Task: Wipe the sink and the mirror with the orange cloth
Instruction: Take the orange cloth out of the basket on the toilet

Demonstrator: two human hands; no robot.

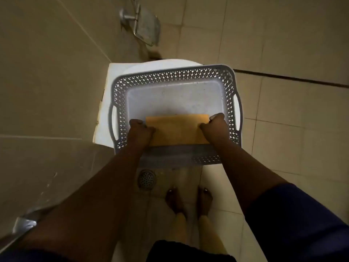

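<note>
Both arms reach straight down, the left hand [140, 127] and right hand [215, 122] each gripping an edge of the orange cloth [177, 129] inside the basket [170, 76].

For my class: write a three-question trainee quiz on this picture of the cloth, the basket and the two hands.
1. True or false: the orange cloth lies folded on the bathroom floor.
2. What does the grey basket rest on? A) a white toilet lid B) a wooden chair C) the floor tiles
3. Fill in: the left hand and the right hand each hold one ____ of the cloth.

Key
1. False; it is inside the basket, near its front wall.
2. A; the white toilet lid shows under the basket.
3. Side.
</note>
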